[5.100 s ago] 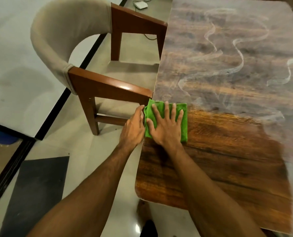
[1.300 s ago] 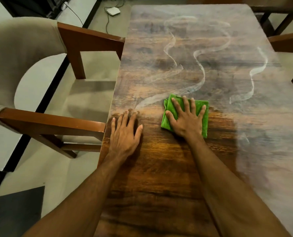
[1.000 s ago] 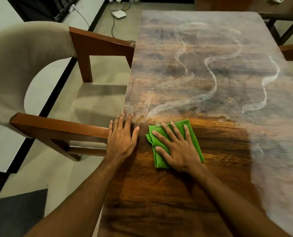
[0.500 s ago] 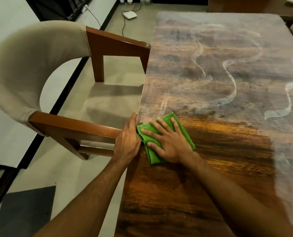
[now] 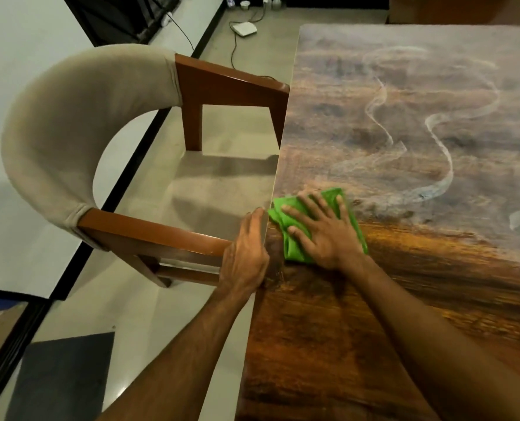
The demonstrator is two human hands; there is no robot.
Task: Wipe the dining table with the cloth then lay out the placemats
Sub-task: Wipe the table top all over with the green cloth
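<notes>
Pressing down on one green cloth [image 5: 289, 249], the right hand [image 5: 325, 238] lies flat with its fingers [image 5: 316, 205] spread wide and straight. The cloth sits on the desk [image 5: 307, 344] just inside the left edge, where clean brown wood meets a grey, dusty film. The left hand [image 5: 246, 256] rests against that same edge right beside the cloth, fingers together and fairly straight, holding nothing. One chair [image 5: 64, 132] stands pushed up to this edge; its two wooden arms reach the desk, the nearer one just behind the left hand. Far and right of the cloth the desk runs on, marked with pale wavy streaks. One small white box [image 5: 245, 28] with a cable lies on the floor beyond the chair.
</notes>
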